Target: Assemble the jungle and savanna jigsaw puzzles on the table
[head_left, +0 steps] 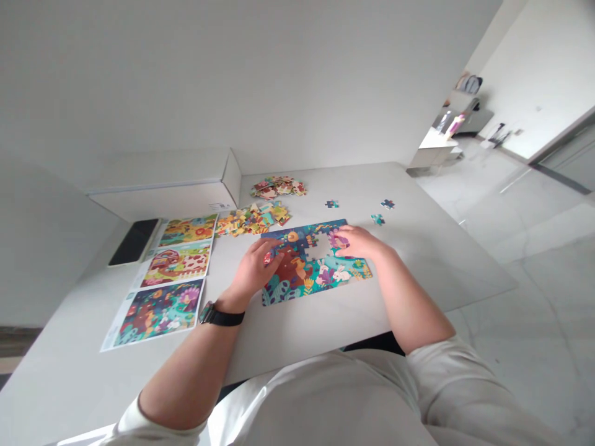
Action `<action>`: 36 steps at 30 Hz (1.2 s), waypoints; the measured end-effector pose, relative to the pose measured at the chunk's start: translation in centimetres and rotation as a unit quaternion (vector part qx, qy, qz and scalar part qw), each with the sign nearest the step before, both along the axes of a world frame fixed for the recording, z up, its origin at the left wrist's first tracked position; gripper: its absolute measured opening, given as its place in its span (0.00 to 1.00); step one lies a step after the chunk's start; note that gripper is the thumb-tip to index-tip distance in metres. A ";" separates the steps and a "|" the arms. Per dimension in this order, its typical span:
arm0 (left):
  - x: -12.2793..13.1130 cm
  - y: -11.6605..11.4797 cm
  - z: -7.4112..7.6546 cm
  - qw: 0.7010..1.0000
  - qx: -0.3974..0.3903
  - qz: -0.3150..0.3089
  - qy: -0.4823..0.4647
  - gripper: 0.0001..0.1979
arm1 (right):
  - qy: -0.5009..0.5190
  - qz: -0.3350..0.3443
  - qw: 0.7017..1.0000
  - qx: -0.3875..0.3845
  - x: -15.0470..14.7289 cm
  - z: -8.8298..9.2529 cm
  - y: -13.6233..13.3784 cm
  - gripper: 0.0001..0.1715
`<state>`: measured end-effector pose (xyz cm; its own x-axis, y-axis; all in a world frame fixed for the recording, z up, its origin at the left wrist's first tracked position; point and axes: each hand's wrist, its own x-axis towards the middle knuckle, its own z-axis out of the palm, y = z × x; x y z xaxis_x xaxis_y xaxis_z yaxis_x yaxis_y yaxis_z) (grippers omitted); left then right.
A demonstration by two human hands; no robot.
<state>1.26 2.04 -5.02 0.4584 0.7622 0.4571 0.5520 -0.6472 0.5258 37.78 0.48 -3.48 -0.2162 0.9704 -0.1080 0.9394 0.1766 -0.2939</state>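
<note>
A partly built colourful jigsaw puzzle (320,272) lies on the white table (418,248) in front of me. My left hand (255,267), a black watch on its wrist, rests on the puzzle's left part with fingers curled down on the pieces. My right hand (356,241) lies on the puzzle's upper right part, fingers pressed down next to a white gap in the picture. Whether either hand holds a piece is hidden.
Two heaps of loose pieces (253,218) (277,186) lie behind the puzzle. Three single pieces (377,218) sit to the right. A reference sheet with three pictures (170,279) lies on the left, beside a dark tablet (134,241) and a white box (167,186).
</note>
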 end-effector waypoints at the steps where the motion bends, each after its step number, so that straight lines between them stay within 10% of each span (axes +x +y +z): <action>1: 0.1 -0.2 0.1 1.000 -0.005 -0.002 -0.007 0.16 | 0.011 -0.006 1.000 0.011 0.0 0.0 0.1 0.39; 15: 1.2 -1.4 1.6 0.998 -0.065 -0.003 -0.022 0.18 | 0.091 -0.107 0.983 0.116 0.8 -1.2 1.6 0.14; 23: 1.1 -1.4 1.1 0.997 -0.069 -0.023 -0.005 0.18 | 0.181 -0.396 0.873 0.218 11.5 0.9 3.0 0.17; 36: 0.8 -1.1 0.8 0.997 -0.065 -0.035 -0.003 0.17 | -0.023 -0.477 0.877 0.048 16.7 0.6 7.2 0.23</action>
